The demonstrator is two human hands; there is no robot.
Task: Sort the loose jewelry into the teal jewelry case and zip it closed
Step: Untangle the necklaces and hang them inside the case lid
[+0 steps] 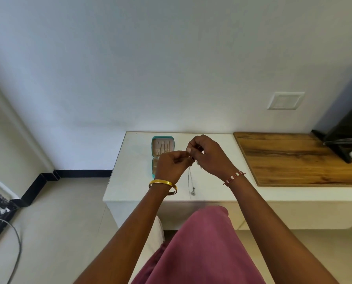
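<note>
Both your hands, left hand (172,162) and right hand (207,153), pinch the top of a thin silver chain necklace (191,181) hanging vertically over the white table (130,181), with the open teal zip jewelry case (162,146) just far-left, nearest your left hand.

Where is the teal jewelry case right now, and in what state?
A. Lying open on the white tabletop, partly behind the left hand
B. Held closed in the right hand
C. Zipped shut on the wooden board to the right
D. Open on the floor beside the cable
A: the teal jewelry case lies open on the white tabletop, its beige lining showing, with the left hand covering part of its near half.
</note>
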